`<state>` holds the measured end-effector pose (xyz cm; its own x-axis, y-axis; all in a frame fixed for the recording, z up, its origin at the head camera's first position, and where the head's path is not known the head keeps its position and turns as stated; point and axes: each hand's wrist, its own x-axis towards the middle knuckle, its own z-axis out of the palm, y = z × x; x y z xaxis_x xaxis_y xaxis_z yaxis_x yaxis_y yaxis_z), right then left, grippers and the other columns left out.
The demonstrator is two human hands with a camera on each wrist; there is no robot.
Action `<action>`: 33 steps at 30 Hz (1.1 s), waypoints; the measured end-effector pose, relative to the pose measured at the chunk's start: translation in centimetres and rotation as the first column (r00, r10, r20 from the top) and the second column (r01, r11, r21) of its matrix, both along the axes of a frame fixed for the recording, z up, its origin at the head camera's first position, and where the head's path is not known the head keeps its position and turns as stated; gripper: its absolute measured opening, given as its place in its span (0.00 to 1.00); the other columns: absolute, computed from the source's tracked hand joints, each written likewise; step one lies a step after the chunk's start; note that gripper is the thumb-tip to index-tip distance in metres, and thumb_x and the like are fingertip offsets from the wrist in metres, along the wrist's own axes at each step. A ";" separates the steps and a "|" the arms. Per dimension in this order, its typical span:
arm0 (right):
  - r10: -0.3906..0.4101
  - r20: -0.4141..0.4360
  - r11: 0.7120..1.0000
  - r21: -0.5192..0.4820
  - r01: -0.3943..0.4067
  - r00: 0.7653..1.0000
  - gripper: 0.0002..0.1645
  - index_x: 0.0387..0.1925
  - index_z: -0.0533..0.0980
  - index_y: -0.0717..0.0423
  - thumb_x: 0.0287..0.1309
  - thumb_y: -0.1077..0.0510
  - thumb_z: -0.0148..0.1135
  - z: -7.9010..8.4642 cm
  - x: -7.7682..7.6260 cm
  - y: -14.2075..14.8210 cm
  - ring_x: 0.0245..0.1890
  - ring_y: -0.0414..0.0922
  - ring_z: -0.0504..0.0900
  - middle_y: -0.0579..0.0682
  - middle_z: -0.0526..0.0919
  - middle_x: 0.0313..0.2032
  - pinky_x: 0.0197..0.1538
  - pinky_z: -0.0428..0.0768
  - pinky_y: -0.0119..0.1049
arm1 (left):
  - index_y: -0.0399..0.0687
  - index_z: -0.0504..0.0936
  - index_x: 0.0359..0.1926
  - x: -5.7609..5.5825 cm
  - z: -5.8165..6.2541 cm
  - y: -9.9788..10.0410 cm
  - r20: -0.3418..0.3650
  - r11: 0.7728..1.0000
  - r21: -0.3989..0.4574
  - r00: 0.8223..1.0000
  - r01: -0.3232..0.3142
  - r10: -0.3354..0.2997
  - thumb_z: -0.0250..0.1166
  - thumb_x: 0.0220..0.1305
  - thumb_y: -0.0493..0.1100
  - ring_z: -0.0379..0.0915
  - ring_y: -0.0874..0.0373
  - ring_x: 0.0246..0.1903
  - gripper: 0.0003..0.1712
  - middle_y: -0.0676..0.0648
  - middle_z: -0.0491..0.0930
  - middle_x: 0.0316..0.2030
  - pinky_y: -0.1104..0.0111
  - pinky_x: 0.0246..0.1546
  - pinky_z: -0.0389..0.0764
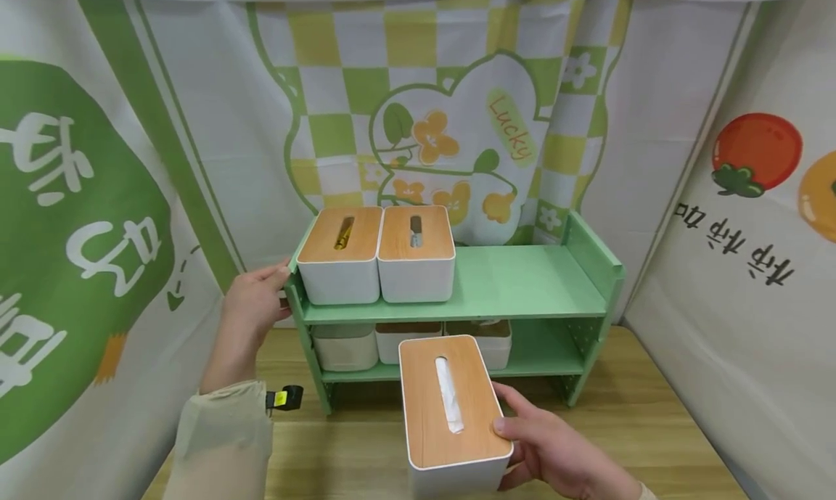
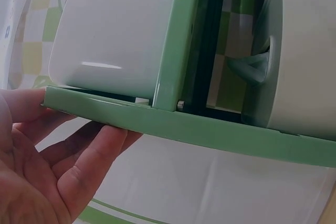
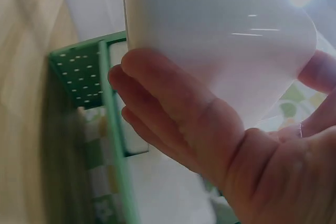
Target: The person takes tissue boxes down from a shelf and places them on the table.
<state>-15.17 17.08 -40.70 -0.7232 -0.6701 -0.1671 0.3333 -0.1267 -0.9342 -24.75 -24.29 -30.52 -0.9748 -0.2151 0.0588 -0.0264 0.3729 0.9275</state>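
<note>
Only the head view shows the slot (image 1: 449, 395) in the tissue box (image 1: 421, 413); the right grip (image 1: 555, 442) clamps it, nearer than the green shelf (image 1: 529, 279). The left grip (image 2: 37, 166) pinches the shelf's left panel (image 2: 184, 127). The box partly hides the lower bins (image 1: 499, 355).

The held box (image 3: 210, 22) looks smooth, glossy plastic, its lid (image 1: 421, 406) matt and wood-grained; the shelf (image 1: 522, 279) satin-smooth, the curtain (image 1: 418, 39) creased cloth, the worktop (image 1: 366, 449) wood-grained.
</note>
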 end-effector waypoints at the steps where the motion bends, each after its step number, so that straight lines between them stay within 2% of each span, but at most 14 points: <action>1: 0.005 0.008 1.000 0.003 -0.005 1.000 0.45 0.78 0.34 0.55 0.73 0.54 0.48 -0.5 0.0 -0.1 0.42 0.60 0.85 0.72 0.81 0.46 0.45 0.83 0.55 | 0.54 0.67 0.72 0.0 0.0 0.0 -0.004 1.000 -0.002 1.000 0.003 -0.003 0.44 0.80 0.56 0.72 0.42 0.59 0.27 0.41 0.63 0.70 0.56 0.50 0.81; 6: 0.001 0.031 0.999 0.043 -0.002 1.000 0.48 0.78 0.32 0.56 0.73 0.54 0.50 -2.7 -0.1 -0.4 0.41 0.60 0.85 0.70 0.81 0.46 0.42 0.85 0.52 | 0.52 0.68 0.72 0.0 -0.1 -0.1 -0.027 1.000 -0.001 1.000 0.010 -0.010 0.44 0.80 0.56 0.73 0.41 0.57 0.27 0.40 0.64 0.70 0.55 0.50 0.81; 13: -0.045 0.065 0.994 0.100 0.039 0.997 0.51 0.77 0.32 0.59 0.71 0.55 0.54 -5.1 0.0 -1.2 0.41 0.62 0.85 0.69 0.82 0.45 0.41 0.85 0.50 | 0.53 0.68 0.72 0.1 0.1 0.0 -0.024 1.000 -0.013 1.000 0.003 -0.004 0.43 0.80 0.55 0.72 0.43 0.59 0.27 0.41 0.64 0.70 0.55 0.50 0.81; 21: -0.061 0.026 0.990 0.129 0.057 0.998 0.50 0.76 0.35 0.62 0.68 0.59 0.56 -7.6 0.0 -1.8 0.40 0.58 0.85 0.66 0.82 0.44 0.37 0.84 0.40 | 0.55 0.67 0.72 0.2 -0.3 -0.1 -0.010 1.000 -0.009 1.000 0.004 -0.004 0.43 0.80 0.55 0.74 0.41 0.57 0.27 0.41 0.64 0.70 0.54 0.50 0.81; 30: -0.101 0.045 0.976 0.197 0.090 0.994 0.51 0.76 0.36 0.64 0.66 0.58 0.57 -9.6 -0.1 -2.2 0.38 0.58 0.85 0.68 0.82 0.42 0.37 0.85 0.44 | 0.56 0.67 0.72 0.0 -0.5 -0.2 -0.014 1.000 0.005 1.000 0.001 -0.001 0.43 0.80 0.57 0.73 0.42 0.57 0.27 0.42 0.64 0.70 0.54 0.51 0.80; 33: -0.097 0.062 0.979 0.185 0.084 0.993 0.51 0.76 0.35 0.63 0.66 0.59 0.57 -10.3 -0.3 -2.2 0.39 0.59 0.85 0.70 0.82 0.42 0.39 0.85 0.46 | 0.55 0.68 0.72 0.0 -0.5 -0.2 -0.023 1.000 0.008 1.000 0.005 -0.005 0.44 0.79 0.57 0.72 0.43 0.59 0.27 0.43 0.64 0.70 0.54 0.51 0.80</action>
<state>-15.47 14.86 -50.95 -0.7615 -0.5561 -0.3331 0.3942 0.0107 -0.9190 -24.80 -24.45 -30.97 -0.9742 -0.2110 0.0799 -0.0030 0.3659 0.9307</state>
